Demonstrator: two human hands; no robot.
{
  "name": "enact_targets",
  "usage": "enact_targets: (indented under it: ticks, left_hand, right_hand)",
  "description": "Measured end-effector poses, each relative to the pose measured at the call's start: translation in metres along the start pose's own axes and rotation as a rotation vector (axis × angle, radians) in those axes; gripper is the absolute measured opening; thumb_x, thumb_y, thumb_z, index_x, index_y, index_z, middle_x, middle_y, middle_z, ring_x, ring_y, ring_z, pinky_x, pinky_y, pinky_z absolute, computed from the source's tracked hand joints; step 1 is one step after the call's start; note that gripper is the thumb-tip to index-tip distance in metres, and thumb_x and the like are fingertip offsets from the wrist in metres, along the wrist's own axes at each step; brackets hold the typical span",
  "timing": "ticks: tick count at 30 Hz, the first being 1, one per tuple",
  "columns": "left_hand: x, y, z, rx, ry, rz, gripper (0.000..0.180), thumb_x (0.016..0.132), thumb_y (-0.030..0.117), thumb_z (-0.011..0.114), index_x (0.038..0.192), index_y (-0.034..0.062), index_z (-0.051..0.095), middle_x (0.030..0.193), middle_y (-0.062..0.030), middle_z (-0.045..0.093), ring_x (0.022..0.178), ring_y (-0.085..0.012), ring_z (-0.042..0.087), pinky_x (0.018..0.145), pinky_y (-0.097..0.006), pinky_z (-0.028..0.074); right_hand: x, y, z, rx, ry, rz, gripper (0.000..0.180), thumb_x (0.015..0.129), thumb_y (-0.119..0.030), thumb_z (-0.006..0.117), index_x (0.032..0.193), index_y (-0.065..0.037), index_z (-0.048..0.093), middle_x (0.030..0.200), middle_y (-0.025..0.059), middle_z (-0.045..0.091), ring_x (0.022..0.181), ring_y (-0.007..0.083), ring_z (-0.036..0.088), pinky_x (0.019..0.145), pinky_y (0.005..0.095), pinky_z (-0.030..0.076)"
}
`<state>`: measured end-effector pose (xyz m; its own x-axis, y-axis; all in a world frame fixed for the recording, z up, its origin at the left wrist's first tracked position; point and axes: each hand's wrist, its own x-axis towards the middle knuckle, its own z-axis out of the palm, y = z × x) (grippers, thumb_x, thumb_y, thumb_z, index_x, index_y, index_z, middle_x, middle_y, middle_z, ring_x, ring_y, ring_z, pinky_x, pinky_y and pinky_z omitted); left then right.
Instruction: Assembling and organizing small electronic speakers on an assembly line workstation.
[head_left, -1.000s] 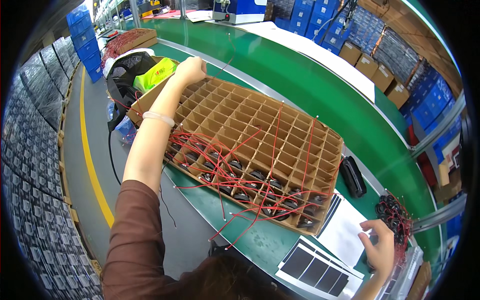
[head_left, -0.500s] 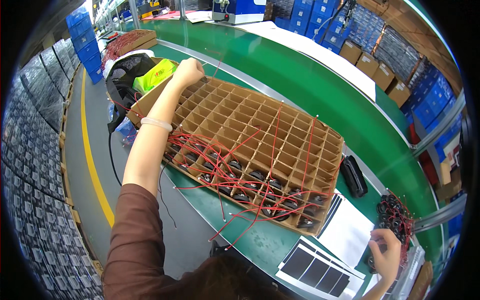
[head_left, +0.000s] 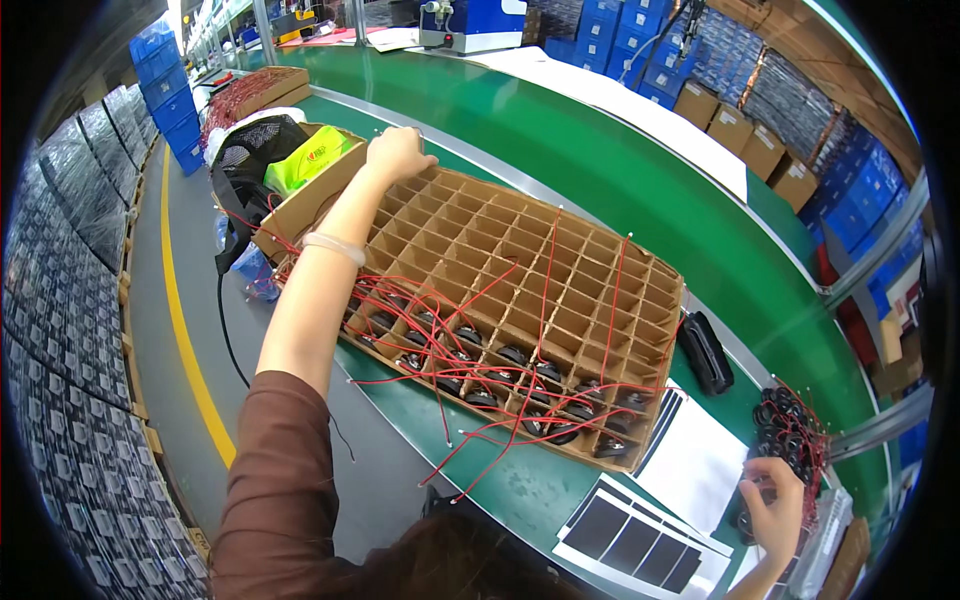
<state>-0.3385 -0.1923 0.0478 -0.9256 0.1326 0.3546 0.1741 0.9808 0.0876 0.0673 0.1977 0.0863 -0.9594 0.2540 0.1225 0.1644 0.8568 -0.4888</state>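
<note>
My left hand [head_left: 398,156] is closed at the far left corner of a divided cardboard box [head_left: 560,270]; what its fingers hold, if anything, is hidden. Round black speakers [head_left: 482,396] with red wires [head_left: 440,345] sit in the box's near rows, the wires tangled across the dividers. Many farther cells hold no speaker. At the lower right my right hand [head_left: 776,508] has its fingers bent, with a gap between thumb and forefinger. It is beside a heap of black speakers [head_left: 785,425] with red wires.
White sheets with dark rectangles [head_left: 630,540] lie near the right hand. A black pouch [head_left: 706,352] rests beside the box. Left of it, a carton [head_left: 310,195] holds a yellow-green bag [head_left: 308,160] and a black mesh bag. A green conveyor [head_left: 600,150] runs behind.
My left hand has moved slightly right and down along the box's far left corner, and its forearm shifted right. My right hand has hardly moved.
</note>
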Motion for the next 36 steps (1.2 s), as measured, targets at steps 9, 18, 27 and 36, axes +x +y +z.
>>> enact_targets:
  ticks: [9,18,27,36]
  left_hand:
    - [0.031,-0.025,0.042,-0.427,0.116,-0.264,0.018,0.066,0.017,0.050,0.075,0.0031,0.058,0.082,-0.0179,0.057,0.078,-0.0307,0.055,0.070,-0.038,0.044]
    - [0.021,-0.039,0.026,-0.347,0.393,-0.170,0.018,0.073,0.017,0.046,0.077,0.0000,0.051,0.076,-0.0204,0.056,0.073,-0.0353,0.054,0.065,-0.042,0.043]
    - [0.026,-0.042,0.028,-0.315,0.412,-0.195,0.016,0.071,0.017,0.048,0.078,0.0047,0.055,0.074,-0.0188,0.057,0.074,-0.0342,0.054,0.066,-0.041,0.044]
    - [0.033,-0.051,0.046,-0.283,0.297,-0.130,0.023,0.069,0.013,0.046,0.087,-0.0004,0.048,0.077,-0.0209,0.056,0.075,-0.0357,0.054,0.068,-0.040,0.044]
  right_hand:
    - [-0.009,0.006,-0.001,0.015,0.044,0.055,0.018,0.059,0.000,0.057,0.077,0.001,0.054,0.070,0.0096,0.054,0.065,0.0183,0.053,0.058,0.0254,0.039]
    - [-0.011,0.006,-0.003,0.008,0.035,0.079,0.019,0.058,0.001,0.056,0.077,0.001,0.054,0.070,0.0096,0.054,0.065,0.0178,0.053,0.059,0.0252,0.039]
    - [-0.011,0.008,0.000,-0.007,0.002,0.035,0.019,0.061,0.003,0.054,0.079,0.002,0.053,0.070,0.0088,0.055,0.066,0.0157,0.053,0.059,0.0233,0.041]
    - [-0.018,0.011,-0.003,0.017,0.050,0.087,0.018,0.058,0.000,0.056,0.076,0.002,0.054,0.069,0.0092,0.054,0.064,0.0174,0.053,0.058,0.0250,0.039]
